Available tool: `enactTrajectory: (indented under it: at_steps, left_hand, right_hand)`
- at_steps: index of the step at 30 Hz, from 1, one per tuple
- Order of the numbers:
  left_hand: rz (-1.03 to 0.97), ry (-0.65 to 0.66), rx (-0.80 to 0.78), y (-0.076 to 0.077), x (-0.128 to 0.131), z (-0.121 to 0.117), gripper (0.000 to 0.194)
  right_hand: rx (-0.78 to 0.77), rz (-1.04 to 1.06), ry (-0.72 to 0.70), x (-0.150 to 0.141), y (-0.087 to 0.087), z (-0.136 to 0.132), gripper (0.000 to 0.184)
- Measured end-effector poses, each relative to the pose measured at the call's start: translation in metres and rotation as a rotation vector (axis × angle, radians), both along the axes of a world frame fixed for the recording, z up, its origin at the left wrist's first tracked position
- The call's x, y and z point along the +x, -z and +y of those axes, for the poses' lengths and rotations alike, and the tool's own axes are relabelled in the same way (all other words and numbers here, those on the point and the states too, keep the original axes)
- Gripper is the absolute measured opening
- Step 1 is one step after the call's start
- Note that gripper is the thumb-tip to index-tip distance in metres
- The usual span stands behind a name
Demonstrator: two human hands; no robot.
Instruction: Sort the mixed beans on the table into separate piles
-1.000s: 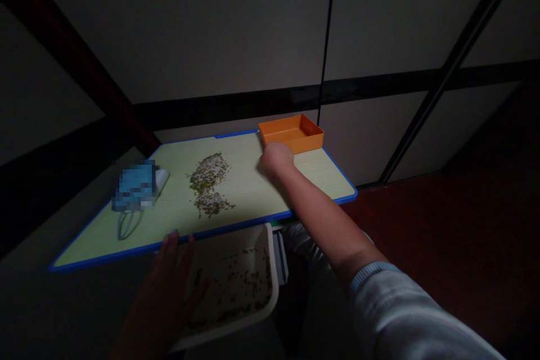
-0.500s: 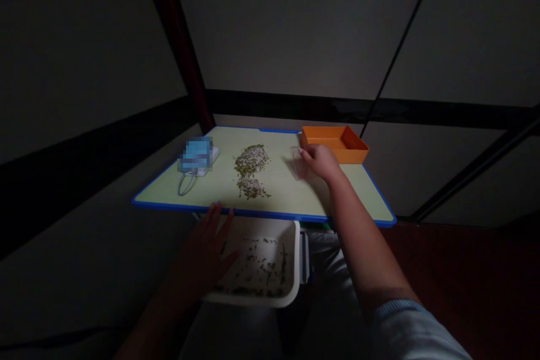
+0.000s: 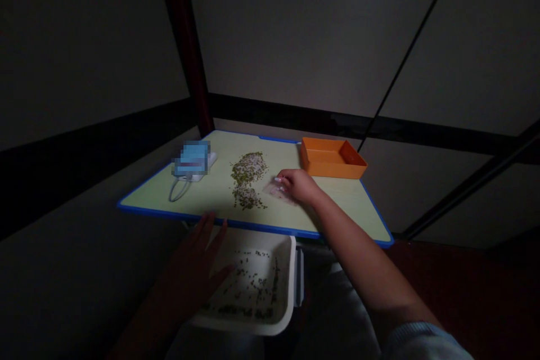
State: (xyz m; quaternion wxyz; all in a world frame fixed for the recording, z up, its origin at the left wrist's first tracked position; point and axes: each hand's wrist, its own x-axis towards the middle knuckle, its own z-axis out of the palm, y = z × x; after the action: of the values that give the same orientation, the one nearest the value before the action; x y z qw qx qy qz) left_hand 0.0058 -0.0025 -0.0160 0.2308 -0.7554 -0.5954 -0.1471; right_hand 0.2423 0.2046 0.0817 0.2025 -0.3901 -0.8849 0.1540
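Note:
My right hand [image 3: 296, 185] rests on the pale green table [image 3: 337, 202] and pinches a small clear plastic piece [image 3: 274, 189] laid flat just right of a pile of green and white grains [image 3: 248, 178]. My left hand [image 3: 198, 259] is below the table's blue front edge, fingers spread, holding the left side of a white tray [image 3: 284, 287]. That tray has scattered grains in it and sits under the table edge, over my lap.
An empty orange box [image 3: 333, 158] stands at the table's back right corner. A blue object with a loop of cord [image 3: 190, 162] lies at the back left. Dark wall panels and a dark post rise behind the table.
My right hand has moved from beside the orange box towards me and left, lowering the clear plastic piece onto the table next to the grain pile. The view has shifted a little.

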Motion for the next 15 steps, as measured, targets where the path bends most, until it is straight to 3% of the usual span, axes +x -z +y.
enactTrajectory:
  at_steps: [6, 15]
  left_hand:
    - [0.052, 0.002, 0.055, 0.001, 0.003, 0.0, 0.081]
    - [-0.019, -0.001, 0.002, 0.003, 0.001, 0.001, 0.08]
  right_hand:
    - [0.069, -0.159, -0.033, -0.009, 0.004, -0.004, 0.027]
    - [0.162, -0.139, -0.179, -0.013, 0.007, -0.001, 0.029]
